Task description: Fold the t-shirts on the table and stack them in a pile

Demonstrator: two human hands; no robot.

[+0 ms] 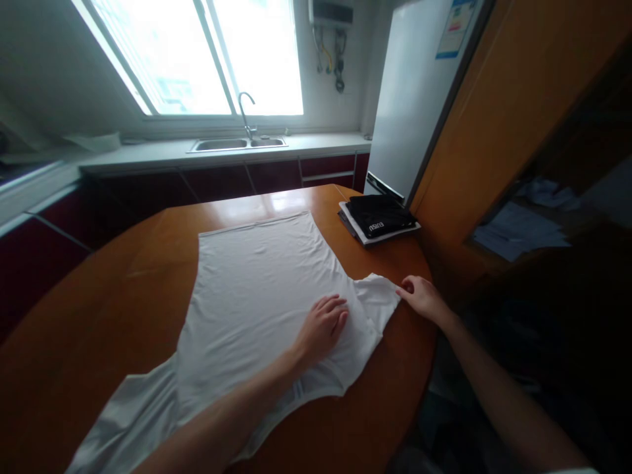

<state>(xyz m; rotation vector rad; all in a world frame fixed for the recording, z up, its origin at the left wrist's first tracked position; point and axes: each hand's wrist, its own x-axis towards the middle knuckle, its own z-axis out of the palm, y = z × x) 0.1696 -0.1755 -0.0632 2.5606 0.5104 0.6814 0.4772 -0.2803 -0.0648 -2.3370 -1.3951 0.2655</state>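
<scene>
A white T-shirt (247, 289) lies spread on the wooden table, its hem toward the window and its neckline toward me. My left hand (322, 322) rests flat on the fabric near the right shoulder, fingers stretched out. At the right, my right hand (419, 296) pinches the edge of the sleeve between thumb and fingers. The other sleeve lies at the lower left, partly behind my left forearm. Small wrinkles run across the shirt's body.
The round wooden table (118, 276) carries a stack of folded clothes (380, 217), a black one with white lettering on top. Beyond are a counter with a sink (217, 144) and a window. A fridge (415, 99) stands at the back right, beside shelves holding papers (523, 230).
</scene>
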